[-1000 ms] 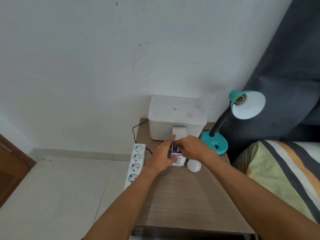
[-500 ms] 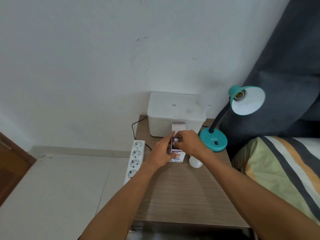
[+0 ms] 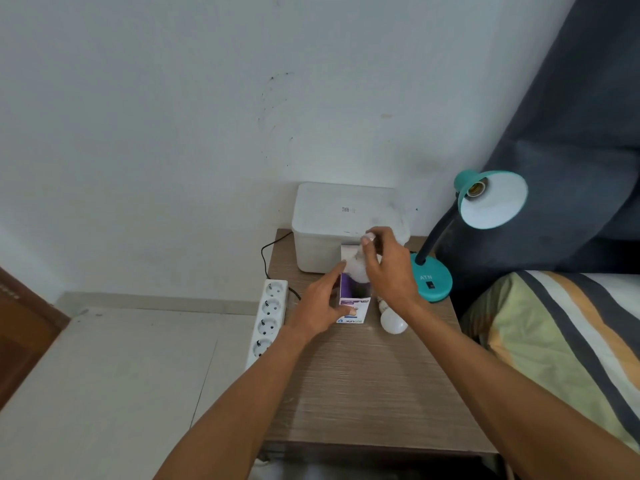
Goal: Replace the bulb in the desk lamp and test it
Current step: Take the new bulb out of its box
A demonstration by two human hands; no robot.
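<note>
Soft even daylight, wide-angle edge bending

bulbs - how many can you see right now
2. One bulb is coming out of the box, gripped at its base by the right hand while the left hand steadies the box. The other bulb lies on the table beside the box.

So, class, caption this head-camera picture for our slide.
Right hand lifts new bulb from box steadied by left hand; lamp socket empty.
</note>
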